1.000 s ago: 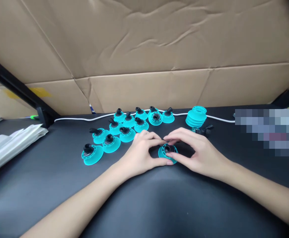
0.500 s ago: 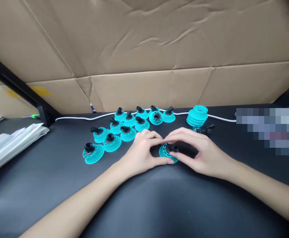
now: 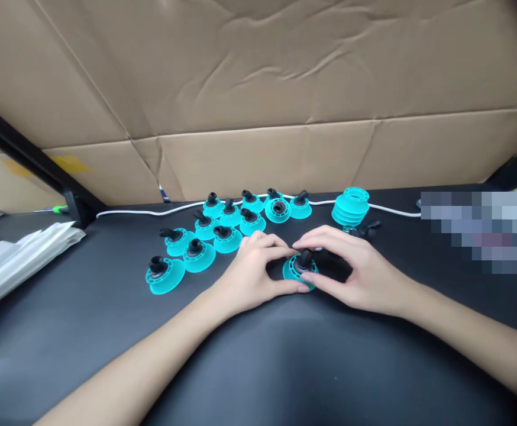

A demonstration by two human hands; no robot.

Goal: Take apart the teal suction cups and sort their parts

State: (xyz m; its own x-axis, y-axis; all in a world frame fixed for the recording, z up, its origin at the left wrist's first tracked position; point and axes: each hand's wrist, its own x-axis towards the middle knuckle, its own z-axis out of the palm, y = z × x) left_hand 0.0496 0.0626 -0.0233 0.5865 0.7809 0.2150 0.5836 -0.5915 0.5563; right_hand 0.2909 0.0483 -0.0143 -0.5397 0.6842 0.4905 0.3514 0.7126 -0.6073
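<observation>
Your two hands meet around one cyan cup (image 3: pixel 289 271) on the black tabletop (image 3: pixel 258 367).
Your left hand (image 3: pixel 254 266) is clamped on that cup, its thumb at the near edge and its forefinger toward the far side; your right hand (image 3: pixel 365 272) arches over from the other side, thumb against the base of the black nozzle (image 3: pixel 305 258) that tilts up from the cup, though you cannot tell whether its fingers grip. Beyond your left hand and out to its left, a cluster of nozzled cups (image 3: pixel 228 239) stands close together, nozzles pointing various ways. Beyond your right hand rises a leaning stack of cyan cups (image 3: pixel 351 207), with loose black fittings (image 3: pixel 369 229) between it and the hand. Farther off than both hands runs a white cable (image 3: pixel 391 210).
</observation>
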